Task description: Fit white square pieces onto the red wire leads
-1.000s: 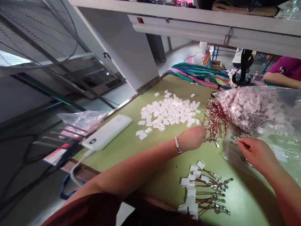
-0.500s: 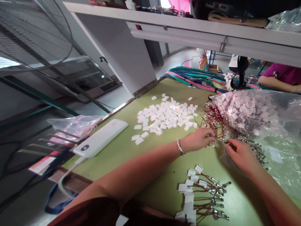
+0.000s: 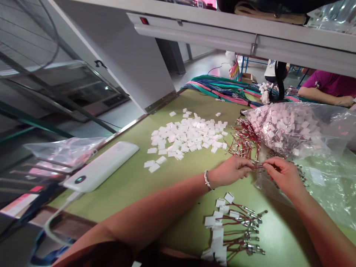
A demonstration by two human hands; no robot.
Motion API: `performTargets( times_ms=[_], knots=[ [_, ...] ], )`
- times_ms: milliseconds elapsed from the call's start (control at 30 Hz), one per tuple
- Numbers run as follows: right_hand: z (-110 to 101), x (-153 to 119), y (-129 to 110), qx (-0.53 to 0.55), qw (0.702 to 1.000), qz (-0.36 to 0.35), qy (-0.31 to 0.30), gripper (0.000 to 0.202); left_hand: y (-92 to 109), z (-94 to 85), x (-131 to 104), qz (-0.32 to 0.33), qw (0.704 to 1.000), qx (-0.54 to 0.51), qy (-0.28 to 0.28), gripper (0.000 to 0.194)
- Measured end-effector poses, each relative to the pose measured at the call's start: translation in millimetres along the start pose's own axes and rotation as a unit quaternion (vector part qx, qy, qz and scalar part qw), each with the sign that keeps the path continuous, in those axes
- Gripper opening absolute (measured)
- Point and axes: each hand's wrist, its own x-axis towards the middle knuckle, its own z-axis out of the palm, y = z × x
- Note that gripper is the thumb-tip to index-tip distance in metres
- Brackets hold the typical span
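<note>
Head view. Your two hands meet above the green work surface [image 3: 130, 189], joined by a short red wire [image 3: 257, 166]. Your left hand [image 3: 230, 171], a bracelet [image 3: 207, 180] at its wrist, pinches one end between thumb and fingertips; your right hand [image 3: 284, 175] pinches the other, the fingertips of each brought together with only a brief span of wire showing between them. Just beyond your left hand lies a tangle of red wires [image 3: 247, 138] with metal ends. To the left of this is a spread of loose white connectors [image 3: 189, 138]. Beyond your right hand rests a clear plastic bag [image 3: 330, 128] filled with similar white pieces; small metal parts [image 3: 302, 175] lie beside that hand, partly hidden by it. Nearer you, a group of wired connectors [image 3: 217, 236] lies with white ends to the left, metal ends to the right. Coloured cables [image 3: 222, 90] cross the far edge.
</note>
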Motion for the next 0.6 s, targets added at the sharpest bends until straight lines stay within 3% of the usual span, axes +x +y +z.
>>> performTargets(
  times_ms=[67, 267, 400, 500, 600],
  knots=[
    [-1.2, 0.9, 0.8, -0.03, 0.999, -0.016, 0.01, 0.026, 1.7, -0.2, -0.9, 0.008, 1.0, -0.003, 0.011, 0.021],
    [5.2, -2.2, -1.9, 0.044, 0.99, 0.119, -0.067, 0.037, 0.6, -3.5, -2.2, 0.037, 0.997, 0.059, 0.015, 0.022],
    [19.6, -11.3, -7.6, -0.015, 0.999, 0.023, -0.034, 0.023, 10.1, -3.6, -4.3, 0.097, 0.983, 0.152, -0.025, 0.021],
    [31.8, -20.4, -15.2, -0.053, 0.996, -0.076, -0.016, 0.018, 19.2, -1.2, -6.9, 0.126, 0.981, 0.139, -0.04, 0.028],
    [30.7, -22.7, -18.7, 0.014, 0.998, -0.054, -0.022, 0.017, 20.5, -1.3, -6.9, 0.093, 0.991, 0.089, -0.047, 0.025]
  ],
)
